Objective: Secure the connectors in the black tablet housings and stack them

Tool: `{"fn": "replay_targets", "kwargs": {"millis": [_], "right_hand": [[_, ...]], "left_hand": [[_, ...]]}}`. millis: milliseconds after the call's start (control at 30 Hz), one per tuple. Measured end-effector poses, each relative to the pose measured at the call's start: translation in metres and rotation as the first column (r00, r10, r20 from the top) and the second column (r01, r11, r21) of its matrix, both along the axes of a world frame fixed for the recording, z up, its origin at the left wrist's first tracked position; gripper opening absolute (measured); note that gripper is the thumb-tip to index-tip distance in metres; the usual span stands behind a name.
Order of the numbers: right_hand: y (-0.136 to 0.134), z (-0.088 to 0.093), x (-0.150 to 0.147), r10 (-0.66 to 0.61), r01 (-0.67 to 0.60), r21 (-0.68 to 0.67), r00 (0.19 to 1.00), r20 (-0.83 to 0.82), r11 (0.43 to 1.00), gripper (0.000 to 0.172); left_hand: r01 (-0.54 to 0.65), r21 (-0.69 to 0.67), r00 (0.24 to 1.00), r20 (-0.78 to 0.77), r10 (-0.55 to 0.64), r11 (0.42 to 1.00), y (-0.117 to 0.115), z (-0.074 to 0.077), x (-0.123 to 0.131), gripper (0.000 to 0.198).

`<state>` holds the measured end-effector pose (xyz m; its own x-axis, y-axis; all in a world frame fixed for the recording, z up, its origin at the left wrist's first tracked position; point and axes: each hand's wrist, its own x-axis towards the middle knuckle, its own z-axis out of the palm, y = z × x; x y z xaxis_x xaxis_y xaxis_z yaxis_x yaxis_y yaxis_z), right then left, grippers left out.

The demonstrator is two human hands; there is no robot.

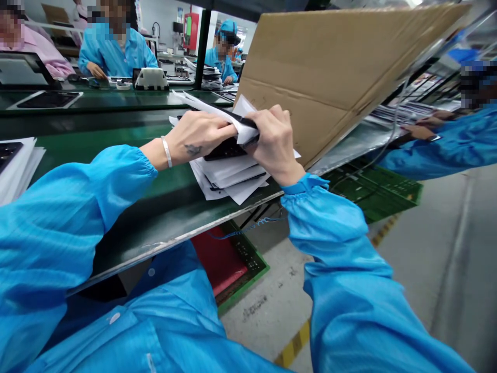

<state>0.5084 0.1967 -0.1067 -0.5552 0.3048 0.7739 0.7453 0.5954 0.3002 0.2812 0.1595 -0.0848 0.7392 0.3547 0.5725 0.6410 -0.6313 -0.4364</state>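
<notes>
Over the paper stack (233, 178) on the green table (166, 210), the right hand (274, 141) closes its fingers on the near end of the folded paper (244, 133). The left hand (200, 133) touches its side; I cannot tell whether those fingers grip.

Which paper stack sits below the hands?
The stack by the cardboard, under the left hand and right hand; no hand is over the left-edge stack.
</notes>
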Motion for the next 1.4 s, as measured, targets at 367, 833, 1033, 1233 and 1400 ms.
{"fn": "replay_targets", "kwargs": {"millis": [367, 833, 1033, 1233, 1400], "right_hand": [[-0.006, 0.017, 0.005, 0.022, -0.051, -0.221, 0.991, -0.131, 0.974, 0.023], [-0.009, 0.014, 0.007, 0.012, -0.015, -0.102, 0.999, -0.03, 0.995, 0.023], [-0.004, -0.003, 0.011, 0.076, -0.079, 0.035, 0.995, 0.069, 0.996, 0.026], [-0.012, -0.011, -0.012, 0.088, -0.107, 0.142, 0.987, 0.134, 0.984, 0.028], [-0.028, -0.01, -0.041, 0.091, -0.127, 0.188, 0.978, 0.189, 0.974, 0.032]], "left_hand": [[0.118, 0.146, 0.991, -0.075, -0.108, 0.982, -0.021, -0.004, -0.04, 0.035], [0.188, -0.186, 0.977, -0.06, -0.202, 0.964, -0.008, -0.024, -0.03, 0.037], [0.37, -0.666, 0.584, 0.709, 0.396, 0.648, -0.013, -0.026, -0.039, 0.07], [0.902, -0.41, 0.185, 0.646, 0.74, 0.132, 0.011, -0.014, -0.023, 0.071], [0.92, -0.287, 0.005, 0.689, 0.724, 0.267, 0.026, 0.003, -0.003, 0.026]]}}
